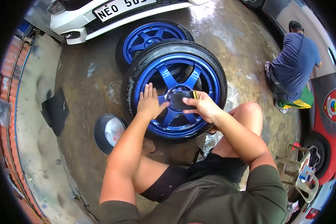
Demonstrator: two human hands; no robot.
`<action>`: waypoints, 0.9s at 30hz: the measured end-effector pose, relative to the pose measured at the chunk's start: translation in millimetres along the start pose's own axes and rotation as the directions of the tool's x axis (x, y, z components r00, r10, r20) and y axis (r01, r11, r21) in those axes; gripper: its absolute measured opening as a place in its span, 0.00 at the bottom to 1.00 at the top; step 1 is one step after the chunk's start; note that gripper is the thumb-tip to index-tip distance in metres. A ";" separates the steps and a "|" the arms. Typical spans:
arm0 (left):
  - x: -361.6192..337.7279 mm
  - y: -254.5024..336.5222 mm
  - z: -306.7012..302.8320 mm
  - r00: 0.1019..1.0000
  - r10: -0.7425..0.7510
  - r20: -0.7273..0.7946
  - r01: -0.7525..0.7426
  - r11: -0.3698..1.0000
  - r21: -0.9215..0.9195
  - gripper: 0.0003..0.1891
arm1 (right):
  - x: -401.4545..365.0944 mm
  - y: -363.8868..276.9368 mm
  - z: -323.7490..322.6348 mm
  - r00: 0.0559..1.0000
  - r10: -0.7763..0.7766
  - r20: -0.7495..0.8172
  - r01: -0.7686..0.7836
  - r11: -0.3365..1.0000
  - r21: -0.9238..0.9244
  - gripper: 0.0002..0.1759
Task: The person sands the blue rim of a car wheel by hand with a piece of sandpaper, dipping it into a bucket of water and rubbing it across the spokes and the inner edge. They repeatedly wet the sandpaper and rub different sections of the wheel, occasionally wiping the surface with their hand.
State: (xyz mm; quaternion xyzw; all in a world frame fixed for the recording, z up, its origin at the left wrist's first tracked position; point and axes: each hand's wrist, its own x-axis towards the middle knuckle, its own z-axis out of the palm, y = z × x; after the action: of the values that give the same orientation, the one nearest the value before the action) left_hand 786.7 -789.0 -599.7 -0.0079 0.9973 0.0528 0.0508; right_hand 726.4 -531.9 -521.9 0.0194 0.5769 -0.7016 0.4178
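A wheel with a blue six-spoke rim (192, 76) and a black tyre (221, 71) lies in front of my knees, wet and shiny. My left hand (150, 102) is open, its fingers stretched out over the left side of the rim and its thumb toward the hub. Over the hub, my right hand (203, 107) grips a small black and yellow pad (195, 95) between thumb and fingers; the exact kind of pad cannot be made out. A second blue wheel (138, 38) lies behind, partly covered by the first.
A dark bucket (100, 132) with whitish, sudsy contents stands left of the wheel. A black mat piece (56, 112) lies near the left wall (37, 123). A white car (74, 24) is ahead. At right, a person (296, 61) crouches by another car; a plastic chair (306, 190) stands behind.
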 end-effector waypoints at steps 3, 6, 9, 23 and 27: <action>-7.8 9.6 -3.8 0.996 -0.073 0.059 0.073 0.997 0.009 0.49 | -8.1 -1.5 -19.7 0.997 -0.054 0.062 0.063 0.988 -0.144 0.16; -19.8 13.7 1.1 0.995 -0.095 -0.041 0.096 0.995 0.017 0.43 | -15.7 13.8 -7.1 0.985 -0.144 0.097 0.153 0.984 -0.095 0.17; -30.0 20.8 4.8 0.987 -0.099 -0.123 0.113 0.988 0.108 0.40 | -30.7 28.6 0.9 0.980 -0.076 0.183 0.128 0.947 -0.294 0.15; -9.9 26.6 18.1 0.981 0.104 -0.161 -0.088 0.991 0.100 0.32 | -72.5 39.0 8.1 0.848 -0.337 0.409 0.530 0.564 -0.633 0.14; -6.3 45.1 23.3 0.983 0.001 -0.183 -0.035 0.983 -0.182 0.37 | -67.8 49.0 18.6 0.868 -0.210 0.450 0.486 0.546 -0.683 0.16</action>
State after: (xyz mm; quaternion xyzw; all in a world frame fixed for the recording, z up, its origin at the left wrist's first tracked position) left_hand 794.3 -741.6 -617.4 -0.0084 0.9886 0.1444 -0.0422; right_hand 808.7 -508.4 -520.0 -0.3919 0.7391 -0.4445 0.3202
